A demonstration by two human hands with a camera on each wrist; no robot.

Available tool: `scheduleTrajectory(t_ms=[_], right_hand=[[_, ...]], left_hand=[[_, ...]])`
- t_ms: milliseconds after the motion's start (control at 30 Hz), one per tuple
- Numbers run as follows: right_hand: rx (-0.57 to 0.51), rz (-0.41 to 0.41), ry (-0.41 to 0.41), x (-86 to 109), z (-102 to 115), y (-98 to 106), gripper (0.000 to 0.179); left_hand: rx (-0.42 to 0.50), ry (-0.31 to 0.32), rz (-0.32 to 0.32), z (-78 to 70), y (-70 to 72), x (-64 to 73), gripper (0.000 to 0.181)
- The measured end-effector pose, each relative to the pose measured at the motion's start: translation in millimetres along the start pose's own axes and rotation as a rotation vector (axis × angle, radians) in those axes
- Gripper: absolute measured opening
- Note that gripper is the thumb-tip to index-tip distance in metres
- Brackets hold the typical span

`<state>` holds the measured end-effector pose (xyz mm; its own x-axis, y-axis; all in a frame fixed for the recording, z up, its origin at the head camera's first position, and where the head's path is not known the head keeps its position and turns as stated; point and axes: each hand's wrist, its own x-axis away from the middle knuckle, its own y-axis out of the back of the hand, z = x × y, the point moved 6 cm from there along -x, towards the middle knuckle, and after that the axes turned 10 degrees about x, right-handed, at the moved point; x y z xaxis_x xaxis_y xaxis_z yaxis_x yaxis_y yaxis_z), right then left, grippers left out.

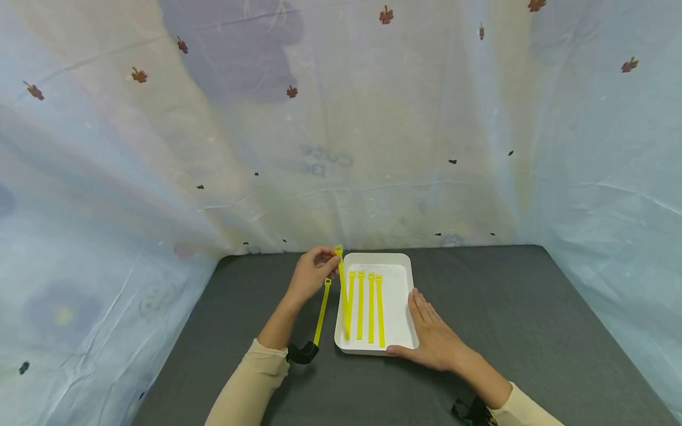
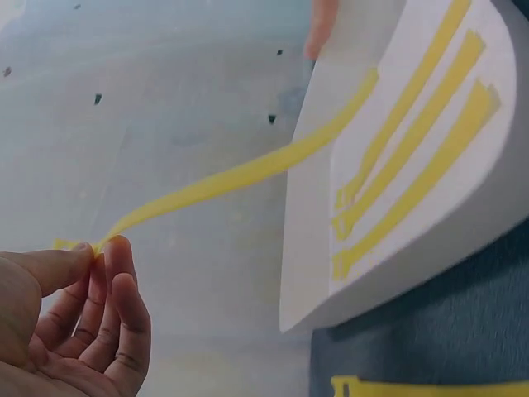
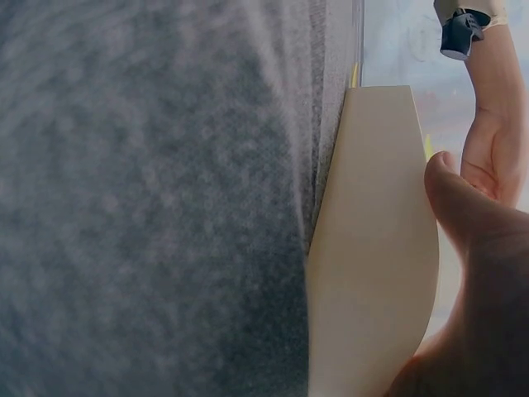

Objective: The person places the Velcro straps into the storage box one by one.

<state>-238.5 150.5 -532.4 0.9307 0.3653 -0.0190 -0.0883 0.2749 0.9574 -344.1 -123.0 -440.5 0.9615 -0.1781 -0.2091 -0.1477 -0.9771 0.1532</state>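
Observation:
My left hand (image 1: 313, 274) pinches a yellow cable tie (image 1: 343, 284) near its slotted head, between thumb and fingertips. In the left wrist view the held cable tie (image 2: 231, 178) slants from the fingers, with its tail end over the white tray (image 2: 302, 281). Inside the tray (image 1: 377, 259), several yellow cable ties lie side by side, heads toward the back. My right hand (image 1: 434, 337) rests against the tray's near right corner, its fingers straight along the right side and its thumb at the front edge. In the right wrist view the thumb (image 3: 446, 186) touches the tray's rim.
Another yellow cable tie (image 1: 322, 312) lies on the dark grey table (image 1: 495, 307), left of the tray and partly behind the left wrist's black camera (image 1: 302, 353). A pale patterned sheet (image 1: 373, 148) hangs behind the table and along both sides.

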Motion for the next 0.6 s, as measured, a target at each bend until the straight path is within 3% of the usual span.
scheduleTrajectory(t_ms=[300,600], right_hand=[[-0.013,0.007,-0.010,-0.4,0,0,0.139],[-0.015,0.000,-0.003,-0.5,-1,-1,0.139]], left_hand=[[-0.001,0.003,0.091,6.8,-33.1,-6.7,0.023],[0.015,0.071,0.157,19.2,-60.5,-19.4,0.023]])
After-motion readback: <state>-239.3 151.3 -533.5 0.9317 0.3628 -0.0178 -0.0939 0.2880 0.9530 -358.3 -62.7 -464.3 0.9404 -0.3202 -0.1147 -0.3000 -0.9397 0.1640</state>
